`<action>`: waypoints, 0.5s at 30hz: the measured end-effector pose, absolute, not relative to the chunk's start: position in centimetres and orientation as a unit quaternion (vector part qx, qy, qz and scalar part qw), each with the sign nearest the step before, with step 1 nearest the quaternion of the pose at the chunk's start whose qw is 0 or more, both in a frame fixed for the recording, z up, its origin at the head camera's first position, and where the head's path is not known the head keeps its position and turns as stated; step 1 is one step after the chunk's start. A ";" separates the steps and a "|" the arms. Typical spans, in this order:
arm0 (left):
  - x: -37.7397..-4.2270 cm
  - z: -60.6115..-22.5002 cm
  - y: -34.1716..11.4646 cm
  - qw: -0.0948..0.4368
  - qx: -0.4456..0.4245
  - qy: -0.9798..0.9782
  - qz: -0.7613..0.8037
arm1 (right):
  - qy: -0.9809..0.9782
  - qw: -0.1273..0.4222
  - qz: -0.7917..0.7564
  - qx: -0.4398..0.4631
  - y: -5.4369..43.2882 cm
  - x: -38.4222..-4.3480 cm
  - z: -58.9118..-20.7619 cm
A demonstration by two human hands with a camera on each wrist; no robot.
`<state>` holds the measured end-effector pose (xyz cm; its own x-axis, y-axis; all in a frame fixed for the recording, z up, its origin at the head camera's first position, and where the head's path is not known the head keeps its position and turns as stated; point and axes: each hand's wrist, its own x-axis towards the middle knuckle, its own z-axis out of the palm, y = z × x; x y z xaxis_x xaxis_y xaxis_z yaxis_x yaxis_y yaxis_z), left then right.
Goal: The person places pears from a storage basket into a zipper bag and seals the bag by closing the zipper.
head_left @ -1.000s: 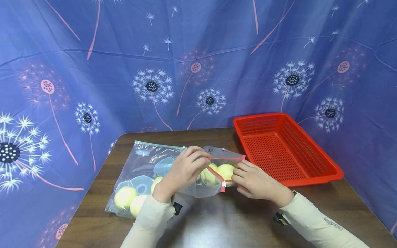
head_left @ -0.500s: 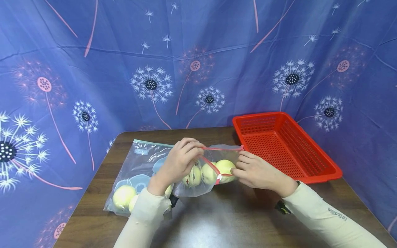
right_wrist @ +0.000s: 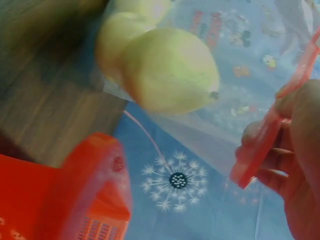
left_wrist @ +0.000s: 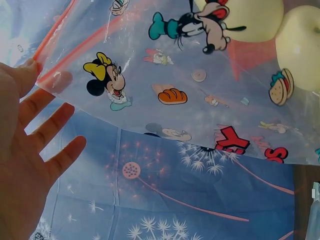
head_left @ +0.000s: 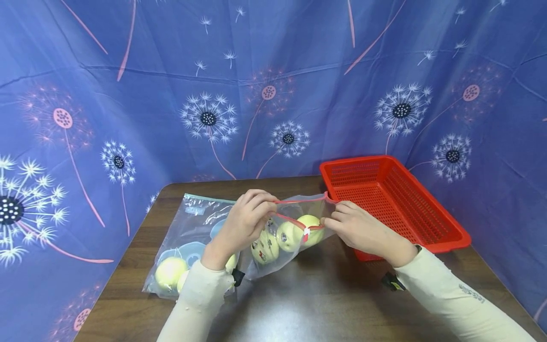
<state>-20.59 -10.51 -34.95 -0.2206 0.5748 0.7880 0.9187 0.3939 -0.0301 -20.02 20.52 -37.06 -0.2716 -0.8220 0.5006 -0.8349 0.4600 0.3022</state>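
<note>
A clear zip bag [head_left: 273, 268] with a red zip strip and cartoon prints hangs between my hands, its mouth spread apart. Several pale yellow-green, apple-like fruits [head_left: 265, 247] lie inside it. My left hand [head_left: 245, 221] pinches the red-edged rim at one end; the left wrist view shows thumb and forefinger on that corner, other fingers spread. At the opposite end my right hand [head_left: 367, 232] grips the red strip [right_wrist: 260, 145], its fingers curled round it. Printed figures and the fruits [left_wrist: 300, 45] show through the plastic.
Left on the wooden table [head_left: 290, 308] lies another clear bag [head_left: 201, 221] with a green zip, holding similar fruits and pale blue pieces. A red perforated basket [head_left: 393, 204] stands at the back right. Behind hangs a blue dandelion-print cloth [head_left: 256, 57].
Both hands have risen, lifting the red-zip bag and tilting its fruits. The left hand has shifted left, the right hand up and slightly right, and more fruit shows in the bag.
</note>
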 end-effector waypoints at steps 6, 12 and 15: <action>-20.5 -34.8 -10.7 0.374 -0.490 -0.750 -0.242 | -0.830 0.296 0.004 0.472 20.6 -19.8 -36.5; -20.5 -35.0 -10.7 0.376 -0.483 -0.750 -0.252 | -0.829 0.310 0.073 0.460 20.4 -20.1 -36.5; -20.5 -34.8 -10.6 0.385 -0.479 -0.746 -0.257 | -0.824 0.314 0.108 0.459 20.2 -20.2 -36.2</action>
<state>-20.52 -10.61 -34.83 -0.2450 0.5165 0.8205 0.9124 0.4090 0.0150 -20.21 20.23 -36.22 -0.3817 -0.6886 0.6166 -0.8242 0.5555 0.1102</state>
